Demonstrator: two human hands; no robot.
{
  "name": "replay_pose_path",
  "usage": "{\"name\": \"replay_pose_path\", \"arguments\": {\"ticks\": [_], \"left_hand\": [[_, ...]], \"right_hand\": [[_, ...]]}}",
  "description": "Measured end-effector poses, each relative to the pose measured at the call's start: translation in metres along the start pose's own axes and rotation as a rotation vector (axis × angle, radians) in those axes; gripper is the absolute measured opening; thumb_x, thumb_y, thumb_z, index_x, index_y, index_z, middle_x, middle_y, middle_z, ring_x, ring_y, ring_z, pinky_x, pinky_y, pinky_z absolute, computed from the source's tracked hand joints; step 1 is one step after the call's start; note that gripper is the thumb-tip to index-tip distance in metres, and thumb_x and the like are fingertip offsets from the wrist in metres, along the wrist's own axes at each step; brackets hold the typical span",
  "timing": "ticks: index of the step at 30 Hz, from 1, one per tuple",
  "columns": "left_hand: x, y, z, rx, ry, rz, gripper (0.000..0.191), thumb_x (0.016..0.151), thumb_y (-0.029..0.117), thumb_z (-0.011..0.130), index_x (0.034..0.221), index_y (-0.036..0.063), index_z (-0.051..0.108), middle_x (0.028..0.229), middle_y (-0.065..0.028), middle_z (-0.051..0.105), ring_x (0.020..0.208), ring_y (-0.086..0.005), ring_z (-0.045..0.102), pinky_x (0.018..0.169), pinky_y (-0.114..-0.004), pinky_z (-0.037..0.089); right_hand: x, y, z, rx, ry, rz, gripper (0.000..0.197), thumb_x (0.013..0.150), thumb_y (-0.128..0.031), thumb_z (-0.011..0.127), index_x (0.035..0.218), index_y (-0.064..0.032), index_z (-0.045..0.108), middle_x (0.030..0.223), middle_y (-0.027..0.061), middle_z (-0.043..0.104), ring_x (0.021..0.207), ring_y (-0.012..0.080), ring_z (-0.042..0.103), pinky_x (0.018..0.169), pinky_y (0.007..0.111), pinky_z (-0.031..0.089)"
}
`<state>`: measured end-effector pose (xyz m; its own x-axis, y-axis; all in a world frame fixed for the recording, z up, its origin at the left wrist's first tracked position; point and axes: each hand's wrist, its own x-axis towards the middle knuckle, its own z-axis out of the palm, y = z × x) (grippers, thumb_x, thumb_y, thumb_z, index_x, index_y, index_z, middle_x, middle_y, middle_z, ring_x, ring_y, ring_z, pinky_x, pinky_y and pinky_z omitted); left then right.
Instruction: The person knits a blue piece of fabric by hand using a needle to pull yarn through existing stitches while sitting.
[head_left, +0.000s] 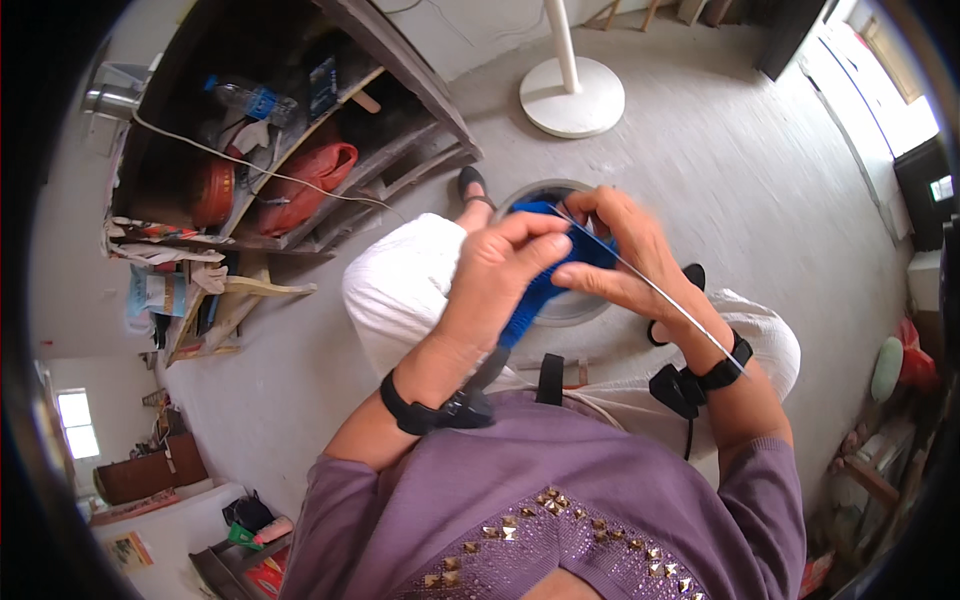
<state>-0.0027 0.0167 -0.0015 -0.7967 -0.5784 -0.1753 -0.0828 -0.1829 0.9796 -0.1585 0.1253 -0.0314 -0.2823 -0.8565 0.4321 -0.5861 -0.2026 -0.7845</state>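
Observation:
A piece of blue knitting (529, 309) hangs between my hands, above a round metal basin (574, 313) on the floor. My left hand (504, 264) grips the knitting, its thumb and forefinger pinched close to the tip of a thin metal knitting needle (664, 298). That needle slants across my right hand (637, 251) and runs past the wrist. The right fingers curl around the needle and the knitting's edge, with the thumb stretched towards my left hand. Part of the knitting is hidden behind the fingers.
The round white base of a stand (572, 105) rests on the floor ahead. At the left, a dark wooden cabinet (442, 112) holds a plastic bottle (259, 101) and a red plastic bag (311, 184). A white cable (300, 180) trails across it. My knees flank the basin.

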Motion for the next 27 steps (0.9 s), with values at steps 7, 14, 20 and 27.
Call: {"name": "replay_pose_path", "arguments": {"ticks": [7, 14, 20, 27], "left_hand": [[-0.001, 0.0, 0.002, -0.013, -0.1, -0.03, 0.02, 0.092, 0.011, 0.065, 0.107, -0.0015, 0.068, 0.096, -0.0007, 0.068, 0.087, -0.0052, 0.059, 0.078, -0.02, 0.048], [0.0, 0.009, -0.01, 0.009, 0.036, 0.035, 0.019, 0.091, 0.009, 0.065, 0.104, -0.0044, 0.068, 0.118, -0.0075, 0.06, 0.085, -0.0042, 0.059, 0.078, -0.018, 0.047], [0.001, 0.007, -0.015, -0.073, 0.09, 0.024, 0.018, 0.093, 0.01, 0.064, 0.106, -0.0023, 0.067, 0.096, -0.0024, 0.066, 0.088, -0.0042, 0.059, 0.082, -0.018, 0.046], [0.003, 0.005, -0.016, -0.04, 0.125, 0.071, 0.018, 0.093, 0.01, 0.064, 0.106, -0.0009, 0.067, 0.095, -0.0016, 0.067, 0.087, -0.0041, 0.059, 0.081, -0.017, 0.046]], "right_hand": [[0.002, -0.003, -0.001, 0.149, -0.057, -0.025, 0.066, 0.068, -0.043, 0.085, 0.112, -0.0032, 0.055, 0.097, 0.0101, 0.057, 0.081, 0.0257, 0.054, 0.071, 0.035, 0.046], [0.0, -0.008, -0.006, 0.133, 0.049, 0.027, 0.034, 0.081, -0.024, 0.074, 0.104, -0.0022, 0.062, 0.084, 0.0093, 0.055, 0.076, 0.0234, 0.053, 0.068, 0.034, 0.043], [0.0, -0.013, -0.003, 0.091, 0.077, 0.012, 0.014, 0.087, -0.011, 0.062, 0.094, 0.0008, 0.066, 0.072, 0.0126, 0.055, 0.068, 0.0265, 0.054, 0.062, 0.036, 0.042], [-0.002, -0.013, -0.004, 0.136, 0.051, 0.026, 0.016, 0.089, -0.009, 0.057, 0.097, 0.0021, 0.066, 0.073, 0.0124, 0.055, 0.067, 0.0257, 0.054, 0.062, 0.036, 0.042]]}}
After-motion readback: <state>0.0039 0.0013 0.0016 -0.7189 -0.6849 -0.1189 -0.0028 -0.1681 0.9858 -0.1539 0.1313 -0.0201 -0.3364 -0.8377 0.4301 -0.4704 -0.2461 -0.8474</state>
